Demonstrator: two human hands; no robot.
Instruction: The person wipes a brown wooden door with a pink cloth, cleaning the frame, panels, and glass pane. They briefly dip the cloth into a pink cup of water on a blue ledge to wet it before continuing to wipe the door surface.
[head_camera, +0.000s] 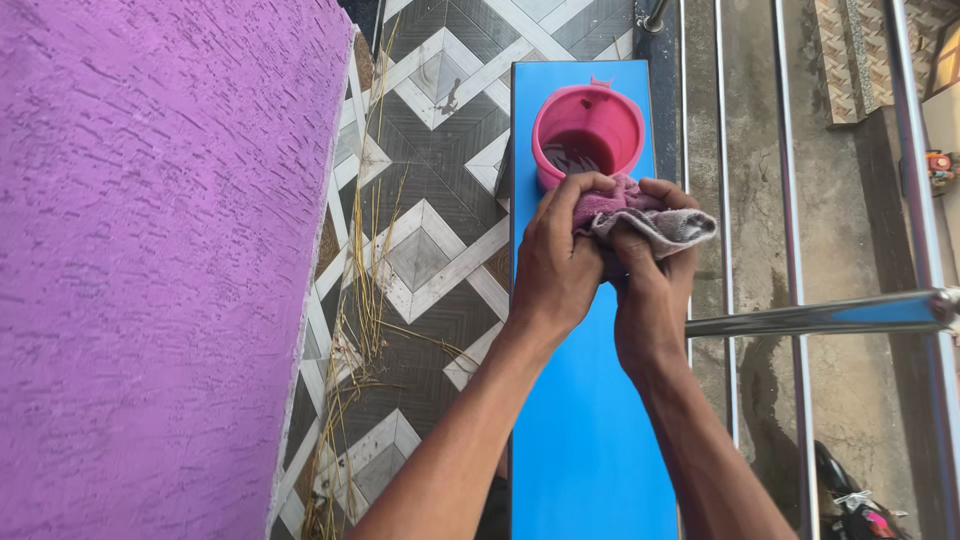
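Both forearms reach forward over a narrow blue ledge (585, 440), and the hands meet just in front of a pink bucket (588, 128). The left hand (553, 262) curls its fingers over the top of a bunched pinkish-grey cloth (650, 220), gripping it tight. The right hand (655, 290) clamps the same cloth from below and beside, fingers closed around it, with one frayed grey corner sticking out to the right. The cloth sits in the air above the ledge, close to the bucket's near rim. The bucket stands upright at the far end of the ledge, a little dark water showing inside. A steel railing (830, 314) runs along the right, with bare concrete far below. On the left stands a rough purple wall (150, 260), beside a patterned tile floor (430, 250) strewn with dry straw (365, 300).
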